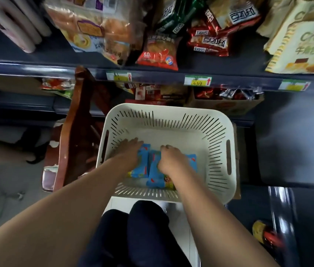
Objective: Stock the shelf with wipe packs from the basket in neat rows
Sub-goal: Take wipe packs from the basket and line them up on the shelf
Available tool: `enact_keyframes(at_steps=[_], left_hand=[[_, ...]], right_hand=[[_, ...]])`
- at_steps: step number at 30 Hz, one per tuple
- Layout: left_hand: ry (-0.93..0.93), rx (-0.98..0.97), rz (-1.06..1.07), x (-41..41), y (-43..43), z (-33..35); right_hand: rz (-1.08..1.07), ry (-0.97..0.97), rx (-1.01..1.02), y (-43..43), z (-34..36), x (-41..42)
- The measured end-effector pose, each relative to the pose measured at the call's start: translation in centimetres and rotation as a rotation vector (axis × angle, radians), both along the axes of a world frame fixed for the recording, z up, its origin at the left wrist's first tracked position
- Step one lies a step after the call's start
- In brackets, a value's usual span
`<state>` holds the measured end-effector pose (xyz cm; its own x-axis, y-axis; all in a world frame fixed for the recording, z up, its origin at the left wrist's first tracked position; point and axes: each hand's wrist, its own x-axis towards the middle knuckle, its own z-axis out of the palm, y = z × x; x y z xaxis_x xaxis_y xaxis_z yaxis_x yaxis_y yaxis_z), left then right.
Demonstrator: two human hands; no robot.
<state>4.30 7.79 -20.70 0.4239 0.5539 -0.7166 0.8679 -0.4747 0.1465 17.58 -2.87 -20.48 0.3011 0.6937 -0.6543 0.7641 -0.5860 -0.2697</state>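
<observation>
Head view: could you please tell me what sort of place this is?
Probably a small grocery shop: snack bags on a shelf edged with price tags, and a basket holding wipe packs.

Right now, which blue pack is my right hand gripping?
The middle pack, lying nearest you; the right hand curls over its far end. The left hand covers the left pack.

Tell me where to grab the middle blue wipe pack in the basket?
Pinch its long sides near the far end, from above: the blue plastic wipe pack lies flat in the white slotted plastic basket, walls blocking sideways reach. The right hand grips it there.
</observation>
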Motion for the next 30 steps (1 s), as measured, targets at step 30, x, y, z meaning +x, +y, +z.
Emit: enact_keyframes(at_steps=[30], left_hand=[[-0.764, -0.053, 0.362, -1.4, 4.4, 24.8]], right_hand=[[-0.940, 0.278, 0.750, -8.5, 26.7, 4.1]])
